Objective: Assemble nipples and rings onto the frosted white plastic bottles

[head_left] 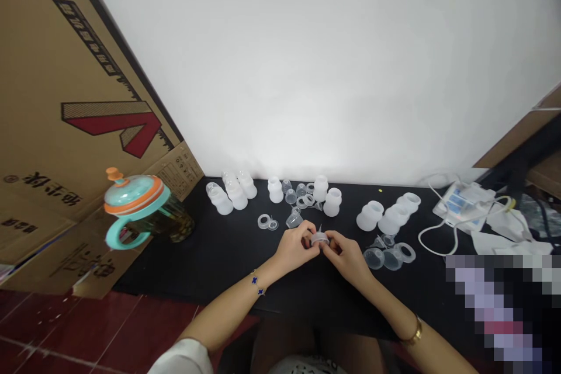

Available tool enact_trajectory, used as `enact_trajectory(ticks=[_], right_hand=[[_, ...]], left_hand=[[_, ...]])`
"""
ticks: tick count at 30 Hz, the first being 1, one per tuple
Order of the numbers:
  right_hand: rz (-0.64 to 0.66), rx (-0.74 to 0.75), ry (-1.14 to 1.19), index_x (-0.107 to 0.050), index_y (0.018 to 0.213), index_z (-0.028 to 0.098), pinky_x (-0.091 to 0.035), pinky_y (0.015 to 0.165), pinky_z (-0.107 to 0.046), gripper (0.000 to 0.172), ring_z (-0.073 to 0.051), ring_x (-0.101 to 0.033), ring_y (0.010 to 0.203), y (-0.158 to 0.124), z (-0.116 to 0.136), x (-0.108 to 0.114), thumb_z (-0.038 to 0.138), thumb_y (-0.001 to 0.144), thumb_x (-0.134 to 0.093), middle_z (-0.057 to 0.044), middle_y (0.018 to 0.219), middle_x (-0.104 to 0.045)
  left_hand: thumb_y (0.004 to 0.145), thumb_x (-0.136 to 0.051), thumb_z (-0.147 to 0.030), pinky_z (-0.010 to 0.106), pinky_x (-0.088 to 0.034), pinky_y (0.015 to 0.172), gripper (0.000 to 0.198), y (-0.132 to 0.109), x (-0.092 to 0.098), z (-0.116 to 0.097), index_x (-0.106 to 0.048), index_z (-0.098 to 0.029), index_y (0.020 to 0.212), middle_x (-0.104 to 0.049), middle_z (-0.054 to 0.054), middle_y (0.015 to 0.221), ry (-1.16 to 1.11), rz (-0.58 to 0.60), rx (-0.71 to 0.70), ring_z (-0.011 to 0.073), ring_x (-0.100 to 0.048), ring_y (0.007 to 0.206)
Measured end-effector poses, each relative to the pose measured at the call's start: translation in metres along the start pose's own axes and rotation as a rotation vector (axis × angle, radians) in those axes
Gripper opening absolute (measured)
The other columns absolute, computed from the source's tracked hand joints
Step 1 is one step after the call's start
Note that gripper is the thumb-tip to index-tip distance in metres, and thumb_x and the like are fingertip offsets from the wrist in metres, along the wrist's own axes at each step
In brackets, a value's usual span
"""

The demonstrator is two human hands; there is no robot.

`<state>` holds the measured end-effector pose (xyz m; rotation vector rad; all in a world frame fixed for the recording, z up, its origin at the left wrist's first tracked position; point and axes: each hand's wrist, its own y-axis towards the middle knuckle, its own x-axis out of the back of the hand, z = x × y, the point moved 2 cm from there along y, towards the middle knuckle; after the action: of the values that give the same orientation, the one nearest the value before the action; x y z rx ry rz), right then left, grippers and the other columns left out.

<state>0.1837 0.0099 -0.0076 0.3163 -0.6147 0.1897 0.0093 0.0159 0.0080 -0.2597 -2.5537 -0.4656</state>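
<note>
Between both hands, above the black table, is a white bottle collar ring (320, 238) with a small pointed tip rising from it. My left hand (296, 246) pinches its left side, and my right hand (346, 254) grips the right side. Just beyond my left hand lies a clear cap (293, 220) on its side. Left of it are a loose ring (264, 221) and a small disc-like part (273, 224). Further back stand white bottles (275, 190) without tops, among clear caps (291, 196) and several rings (308, 200).
Capped bottles (237, 194) stand at the back left. Open white bottles (369, 216) stand at the right, with clear caps (392, 259) and a ring (407, 252) before them. A big jug (144, 210) and cardboard box (83, 128) are left; cables (456, 234) lie far right.
</note>
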Motion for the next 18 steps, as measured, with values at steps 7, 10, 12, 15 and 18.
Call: enact_trajectory(ticks=[7, 10, 12, 15, 18], right_hand=[[0.021, -0.015, 0.012, -0.066, 0.098, 0.018, -0.032, 0.052, -0.026, 0.024, -0.014, -0.048, 0.053, 0.0011, 0.0007, 0.0002, 0.037, 0.091, -0.054, 0.005, 0.059, -0.047], [0.020, -0.009, 0.008, -0.065, 0.098, 0.018, -0.032, 0.052, -0.025, 0.024, -0.014, -0.048, 0.053, 0.0011, 0.0011, 0.0001, 0.038, 0.092, -0.053, 0.005, 0.058, -0.047], [0.013, -0.004, 0.005, -0.065, 0.098, 0.018, -0.032, 0.052, -0.025, 0.024, -0.014, -0.048, 0.053, 0.0011, 0.0013, 0.0001, 0.038, 0.092, -0.053, 0.005, 0.059, -0.047], [0.010, -0.002, 0.002, -0.066, 0.098, 0.018, -0.032, 0.052, -0.025, 0.024, -0.014, -0.047, 0.052, 0.0011, 0.0014, 0.0000, 0.038, 0.092, -0.053, 0.006, 0.058, -0.045], [0.012, 0.002, -0.007, -0.066, 0.096, 0.018, -0.032, 0.052, -0.025, 0.024, -0.014, -0.047, 0.052, 0.0011, 0.0013, 0.0000, 0.038, 0.092, -0.053, 0.006, 0.058, -0.044]], left_hand=[[0.077, -0.062, -0.018, 0.020, -0.041, 0.056, 0.017, -0.0002, 0.0005, -0.0030, -0.053, -0.023, 0.090, -0.055, -0.009, 0.058, -0.018, -0.010, 0.004, 0.0093, -0.052, 0.052], [0.077, -0.062, -0.018, 0.020, -0.041, 0.057, 0.017, 0.0002, -0.0002, -0.0015, -0.053, -0.022, 0.090, -0.054, -0.009, 0.057, -0.011, -0.009, -0.001, 0.0092, -0.052, 0.051], [0.078, -0.062, -0.018, 0.020, -0.041, 0.057, 0.016, 0.0004, -0.0008, -0.0003, -0.053, -0.022, 0.091, -0.054, -0.010, 0.056, -0.013, -0.006, -0.008, 0.0090, -0.052, 0.051], [0.078, -0.061, -0.018, 0.020, -0.040, 0.057, 0.016, 0.0006, -0.0013, 0.0009, -0.053, -0.022, 0.091, -0.054, -0.010, 0.057, -0.013, -0.007, -0.006, 0.0089, -0.052, 0.051], [0.077, -0.061, -0.018, 0.020, -0.040, 0.057, 0.016, 0.0006, -0.0016, 0.0012, -0.053, -0.022, 0.091, -0.055, -0.010, 0.057, -0.005, -0.011, -0.006, 0.0089, -0.053, 0.051]])
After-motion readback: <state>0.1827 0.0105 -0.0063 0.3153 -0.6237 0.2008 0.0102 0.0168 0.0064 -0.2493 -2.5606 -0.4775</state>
